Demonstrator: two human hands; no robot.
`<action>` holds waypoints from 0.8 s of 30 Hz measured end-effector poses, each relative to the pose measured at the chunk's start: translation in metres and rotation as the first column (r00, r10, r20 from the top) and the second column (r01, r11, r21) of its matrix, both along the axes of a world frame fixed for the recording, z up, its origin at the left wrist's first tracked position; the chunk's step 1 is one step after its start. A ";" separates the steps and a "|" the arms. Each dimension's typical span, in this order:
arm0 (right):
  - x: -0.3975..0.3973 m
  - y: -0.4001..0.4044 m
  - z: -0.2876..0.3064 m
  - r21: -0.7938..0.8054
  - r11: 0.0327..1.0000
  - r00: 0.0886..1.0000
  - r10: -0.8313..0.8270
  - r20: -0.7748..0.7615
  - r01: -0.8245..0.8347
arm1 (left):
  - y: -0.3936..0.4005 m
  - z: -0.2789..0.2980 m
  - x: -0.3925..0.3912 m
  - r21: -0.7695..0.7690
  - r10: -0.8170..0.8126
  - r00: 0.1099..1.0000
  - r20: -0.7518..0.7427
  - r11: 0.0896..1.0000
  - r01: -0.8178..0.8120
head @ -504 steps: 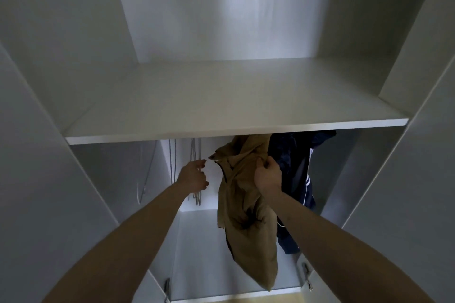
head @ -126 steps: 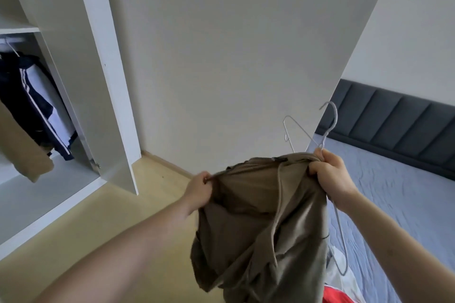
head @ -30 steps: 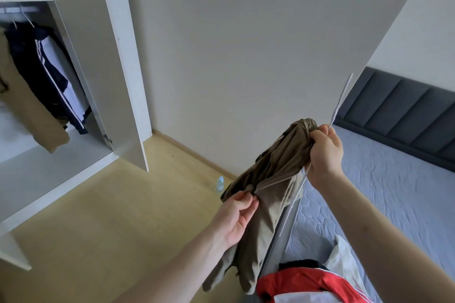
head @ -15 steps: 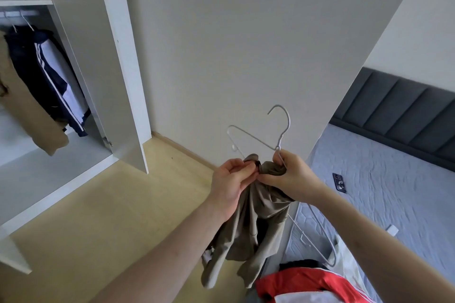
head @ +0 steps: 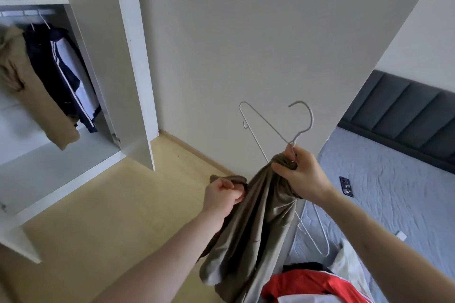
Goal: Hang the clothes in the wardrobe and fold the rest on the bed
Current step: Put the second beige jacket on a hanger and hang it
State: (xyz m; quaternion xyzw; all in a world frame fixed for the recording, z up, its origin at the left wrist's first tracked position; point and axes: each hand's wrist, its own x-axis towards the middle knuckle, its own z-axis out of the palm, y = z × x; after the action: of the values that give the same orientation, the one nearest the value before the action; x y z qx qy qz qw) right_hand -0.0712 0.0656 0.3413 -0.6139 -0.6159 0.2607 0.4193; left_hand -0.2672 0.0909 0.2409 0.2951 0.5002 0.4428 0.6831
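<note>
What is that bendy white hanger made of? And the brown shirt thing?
The hanger looks like thin metal wire with a white coating: it is slim, smooth and bent into a hook. The brown garment looks like soft, matte woven cloth, perhaps cotton; it droops in loose folds from both hands.

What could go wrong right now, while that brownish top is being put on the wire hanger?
The olive garment is bunched at the hanger neck, gripped by the right hand, so it may slide off one arm. The left hand pulling a fold sideways could tilt the thin wire. Loose fabric hangs over the red garment and might snag it.
</note>
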 end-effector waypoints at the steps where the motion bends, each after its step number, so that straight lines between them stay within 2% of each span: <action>1: 0.000 -0.001 0.001 0.007 1.000 1.000 -0.004 -0.005 0.004 | -0.001 -0.006 -0.003 -0.026 0.007 0.999 -0.032 1.000 -0.008; 2: 0.001 -0.003 0.002 0.018 1.000 1.000 -0.009 -0.022 0.009 | -0.002 -0.012 -0.006 -0.067 -0.010 0.998 -0.054 0.998 0.007; 4: 0.002 -0.007 0.007 0.029 1.000 0.998 0.007 -0.056 -0.006 | -0.003 -0.027 -0.014 -0.164 -0.159 0.986 -0.055 0.975 0.148; 6: 0.004 -0.012 0.012 0.002 0.998 0.997 0.062 -0.038 -0.062 | -0.005 -0.040 -0.024 -0.236 -0.354 0.935 0.004 0.909 0.345; 8: 0.005 -0.016 0.016 -0.022 0.994 0.994 0.106 -0.001 -0.106 | -0.004 -0.049 -0.031 -0.302 -0.471 0.878 0.077 0.829 0.471; 12: 0.001 -0.023 0.024 -0.025 0.989 0.989 0.143 0.033 -0.142 | 0.009 -0.059 -0.022 -0.479 -0.530 0.846 0.060 0.728 0.490; 14: 0.001 -0.027 0.027 -0.032 0.985 0.984 0.172 0.051 -0.170 | 0.011 -0.067 -0.014 -0.575 -0.505 0.863 0.012 0.702 0.419; 16: 0.005 -0.033 0.028 -0.046 0.981 0.979 0.189 0.079 -0.186 | 0.014 -0.075 -0.011 -0.569 -0.400 0.910 -0.110 0.776 0.272; 17: 0.009 -0.036 0.028 -0.056 0.981 0.976 0.190 0.107 -0.185 | 0.016 -0.076 -0.011 -0.540 -0.328 0.930 -0.167 0.820 0.192; 19: 0.021 -0.043 0.026 -0.076 0.983 0.965 0.177 0.193 -0.165 | 0.024 -0.070 -0.012 -0.453 -0.190 0.966 -0.177 0.887 0.091; 22: 0.043 -0.055 0.017 -0.093 0.990 0.947 0.132 0.294 -0.109 | 0.046 -0.046 -0.017 -0.285 -0.095 0.983 -0.155 0.957 0.048; 24: 0.056 -0.062 0.005 -0.128 0.989 0.933 0.119 0.339 -0.080 | 0.062 -0.027 -0.024 -0.249 -0.067 0.992 -0.107 0.968 0.039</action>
State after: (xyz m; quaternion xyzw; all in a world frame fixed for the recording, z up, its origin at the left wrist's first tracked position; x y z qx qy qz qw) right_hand -0.0151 0.0041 0.3465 -0.6407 -0.6946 0.2038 0.2558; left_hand -0.2917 0.1532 0.2141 0.2464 0.5817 0.3411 0.6962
